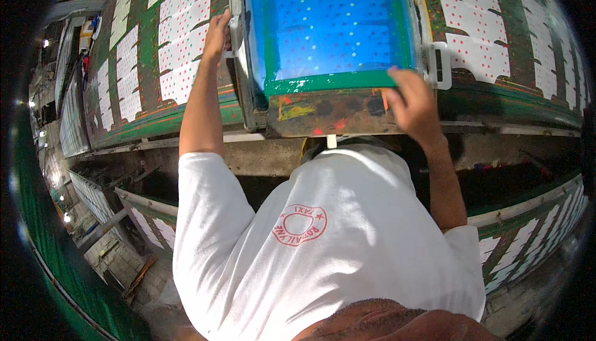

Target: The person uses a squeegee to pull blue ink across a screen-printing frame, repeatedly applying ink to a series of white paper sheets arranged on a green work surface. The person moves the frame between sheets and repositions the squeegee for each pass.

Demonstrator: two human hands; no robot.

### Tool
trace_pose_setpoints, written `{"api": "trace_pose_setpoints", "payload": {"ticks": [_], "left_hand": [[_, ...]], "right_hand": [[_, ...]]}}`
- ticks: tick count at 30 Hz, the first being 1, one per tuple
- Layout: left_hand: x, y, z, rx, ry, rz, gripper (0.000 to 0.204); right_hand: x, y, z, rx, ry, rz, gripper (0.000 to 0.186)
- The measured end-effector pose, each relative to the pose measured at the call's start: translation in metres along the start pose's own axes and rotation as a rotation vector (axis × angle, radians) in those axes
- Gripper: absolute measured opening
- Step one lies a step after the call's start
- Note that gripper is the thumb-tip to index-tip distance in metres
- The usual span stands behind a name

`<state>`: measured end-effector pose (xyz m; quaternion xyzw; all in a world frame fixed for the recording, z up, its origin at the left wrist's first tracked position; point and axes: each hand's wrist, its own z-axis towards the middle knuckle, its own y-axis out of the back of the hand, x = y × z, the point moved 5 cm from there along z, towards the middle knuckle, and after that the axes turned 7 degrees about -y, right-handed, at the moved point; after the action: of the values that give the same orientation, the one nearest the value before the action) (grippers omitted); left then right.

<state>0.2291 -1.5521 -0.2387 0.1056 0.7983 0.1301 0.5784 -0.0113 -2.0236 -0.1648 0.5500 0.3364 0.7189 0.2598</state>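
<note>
Long green table [149, 123] running both ways, covered with white dotted panels [180, 36]. On it, blue-meshed screen frame [329, 30], green-edged near side. Left hand [218, 33] curled around frame's left rail; right hand [411, 102] gripping near edge, fingers over the green tape.

Bright light falls from overhead onto the blue screen [329, 24] and the white shirt [323, 241] — soft shadows mottle the cloth. Edges curve and sink into black; small lamps [45, 43] flare at far left — slightly blurred there.
</note>
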Motion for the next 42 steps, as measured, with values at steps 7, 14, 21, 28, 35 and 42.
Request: {"api": "trace_pose_setpoints", "payload": {"ticks": [7,14,21,28,35,42], "left_hand": [[0.013,0.006,0.017,-0.052,-0.086,0.151,0.062],[0.027,0.01,0.032,-0.155,-0.229,0.384,0.081],[0.018,0.006,0.026,-0.176,-0.299,0.381,0.075],[0.013,0.004,0.022,-0.182,-0.275,0.339,0.071],[0.013,0.005,0.019,-0.181,-0.289,0.319,0.069],[0.009,0.007,0.015,-0.204,-0.249,0.351,0.064]], "right_hand": [[0.085,-0.061,-0.008,0.317,0.326,-0.208,0.046],[0.09,-0.073,0.017,0.209,0.096,-0.273,0.032],[0.092,-0.063,0.039,0.304,-0.083,-0.371,0.043],[0.086,-0.063,0.047,0.272,-0.081,-0.421,0.051],[0.069,-0.086,0.08,0.134,-0.073,-0.471,0.056],[0.001,-0.092,0.25,0.175,-0.096,-0.62,0.038]]}}
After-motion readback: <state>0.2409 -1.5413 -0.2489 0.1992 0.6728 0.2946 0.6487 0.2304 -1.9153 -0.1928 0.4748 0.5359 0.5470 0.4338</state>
